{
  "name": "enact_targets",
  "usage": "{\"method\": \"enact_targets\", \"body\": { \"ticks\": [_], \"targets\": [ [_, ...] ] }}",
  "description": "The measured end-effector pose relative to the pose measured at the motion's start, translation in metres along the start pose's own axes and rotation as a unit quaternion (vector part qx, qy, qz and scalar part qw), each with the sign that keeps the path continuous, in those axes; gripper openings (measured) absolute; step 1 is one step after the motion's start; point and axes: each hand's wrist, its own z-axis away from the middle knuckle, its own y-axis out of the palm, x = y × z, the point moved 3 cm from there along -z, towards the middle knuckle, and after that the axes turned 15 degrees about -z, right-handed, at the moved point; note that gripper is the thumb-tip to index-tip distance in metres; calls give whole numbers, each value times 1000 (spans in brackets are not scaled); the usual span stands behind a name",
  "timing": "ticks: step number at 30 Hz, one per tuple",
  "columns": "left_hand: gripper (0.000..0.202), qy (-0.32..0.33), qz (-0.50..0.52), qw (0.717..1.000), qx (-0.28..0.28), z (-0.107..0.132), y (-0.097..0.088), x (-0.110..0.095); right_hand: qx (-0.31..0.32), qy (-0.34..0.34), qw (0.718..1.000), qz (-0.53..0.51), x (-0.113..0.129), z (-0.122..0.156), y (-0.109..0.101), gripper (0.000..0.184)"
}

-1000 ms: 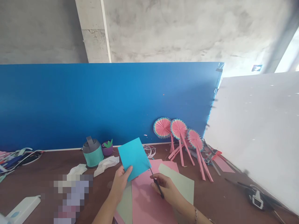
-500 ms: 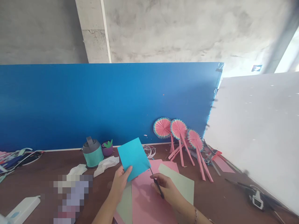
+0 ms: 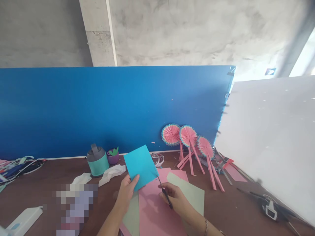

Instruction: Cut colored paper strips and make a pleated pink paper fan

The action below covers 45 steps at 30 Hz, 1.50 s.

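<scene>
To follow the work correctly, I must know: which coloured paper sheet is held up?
The bright blue sheet, gripped by the left hand, with scissors at its right edge; the pink paper and pale green paper lie on the table.

Plain bright-blue paper (image 3: 142, 165), black-handled scissors (image 3: 166, 196), pink sheet (image 3: 157, 213)

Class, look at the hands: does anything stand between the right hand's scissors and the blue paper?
Nothing visible does. The scissors in the right hand reach the right corner of the blue paper, which the left hand grips near its lower corner. The pink sheets lie below, not between.
</scene>
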Motion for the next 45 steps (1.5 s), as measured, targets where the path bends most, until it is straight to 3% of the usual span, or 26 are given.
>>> {"method": "enact_targets", "body": {
  "ticks": [27, 45],
  "targets": [
    [43, -3, 2, 1000, -24, -3, 0, 3, -3, -3, 999, 36, 1, 0, -3, 37],
    [42, 1, 1, 1000, 7, 0, 0, 1, -12, -10, 999, 48, -1, -2, -4, 36]
  ]
}}
